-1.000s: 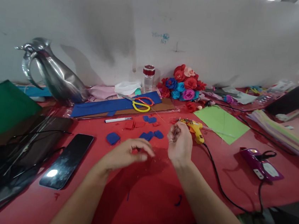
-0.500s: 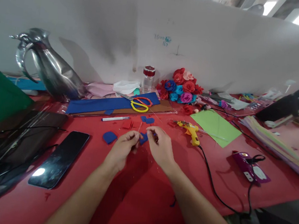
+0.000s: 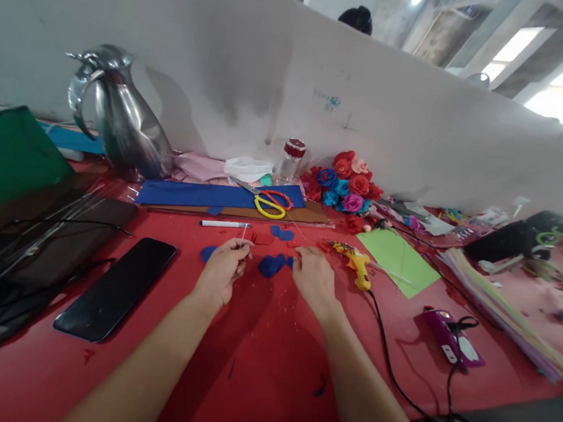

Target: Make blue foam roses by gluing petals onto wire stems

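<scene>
My left hand point(image 3: 225, 265) pinches a thin, pale, upright stick point(image 3: 244, 232) between thumb and fingers. Part of a blue paper piece point(image 3: 206, 253) shows behind this hand. To its right, a blue petal-shaped piece point(image 3: 272, 266) rests on the red tabletop. My right hand point(image 3: 313, 276) is low over the table, its fingers drawn together at a small blue piece point(image 3: 290, 262); whether they grip it is hidden. Just beyond the hands lie more blue cut pieces point(image 3: 284, 234), red scraps point(image 3: 262, 238) and a white pen point(image 3: 224, 224).
Scissors point(image 3: 271, 204) lie on a blue paper strip point(image 3: 182, 194). Paper roses point(image 3: 347, 184), a jar point(image 3: 291, 161) and a metal jug point(image 3: 127, 117) stand by the wall. A glue gun point(image 3: 359, 263), its cord, green paper point(image 3: 400, 260) and a purple device point(image 3: 452, 340) are right; a phone point(image 3: 117, 288) left.
My hands have moved apart, the right one away to the right and down toward the table. The blue petal-shaped piece between them is now uncovered. The camera view has tilted.
</scene>
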A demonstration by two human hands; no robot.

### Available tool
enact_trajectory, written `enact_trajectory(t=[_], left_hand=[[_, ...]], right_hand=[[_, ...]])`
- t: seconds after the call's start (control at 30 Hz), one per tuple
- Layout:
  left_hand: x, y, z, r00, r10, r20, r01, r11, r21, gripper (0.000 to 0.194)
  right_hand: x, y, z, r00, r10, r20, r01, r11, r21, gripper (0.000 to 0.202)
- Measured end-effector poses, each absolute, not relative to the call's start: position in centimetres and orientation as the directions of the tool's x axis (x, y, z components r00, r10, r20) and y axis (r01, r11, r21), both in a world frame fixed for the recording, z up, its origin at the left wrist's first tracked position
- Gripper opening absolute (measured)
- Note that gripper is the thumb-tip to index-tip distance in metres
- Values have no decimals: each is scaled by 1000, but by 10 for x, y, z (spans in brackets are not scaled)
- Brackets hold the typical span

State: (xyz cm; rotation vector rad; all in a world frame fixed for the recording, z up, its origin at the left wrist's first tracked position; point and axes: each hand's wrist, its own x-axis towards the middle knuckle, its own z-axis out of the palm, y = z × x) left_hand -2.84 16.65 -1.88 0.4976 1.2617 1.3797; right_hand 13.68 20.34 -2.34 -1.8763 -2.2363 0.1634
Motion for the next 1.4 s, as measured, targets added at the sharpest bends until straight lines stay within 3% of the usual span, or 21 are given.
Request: enact_trajectory(t=[0.1,0.3,0.37,0.4,0.5,0.6,0.73,0.93,1.2,1.4], left_hand=[[-28,167,-21,-244,907,-343,-439,212,873,6],[-29,166,-22,-220,913,-343,-436,222,872,10],[-30,166,-22,-230,910,-345,-434,221,873,11],[-30,166,-23,-237,908,-344,-426,221,877,12],[-27,165,-25,-240,918,-317,-364,218,906,17],[-21,162,-24,-198,943,-268,-308,200,930,22],[-16,159,-22,-157,955,-251,-282,200,938,14],[-14,155,-17,-266,956,-121,-136,88,987,13],[-9,155,-15,-285,955,-86,43,103,994,13],[-12,155,-21,-274,959,-68,23,77,997,11]], right_hand=[[132,220,-23,-201,974,105,969,213,-122,26],[127,241,-18,-192,973,124,969,208,-132,22],[130,240,-19,-144,977,154,947,182,-263,20],[131,237,-19,-115,981,155,901,169,-400,17],[133,226,-23,-121,992,42,516,99,-851,14],[129,212,-26,-236,970,-57,187,-12,-982,19],[125,199,-27,-245,966,-89,58,-77,-995,19],[124,196,-29,-260,962,-87,16,-86,-996,18],[121,191,-30,-242,970,15,51,28,-998,14],[122,191,-30,-236,971,31,108,58,-992,14]])
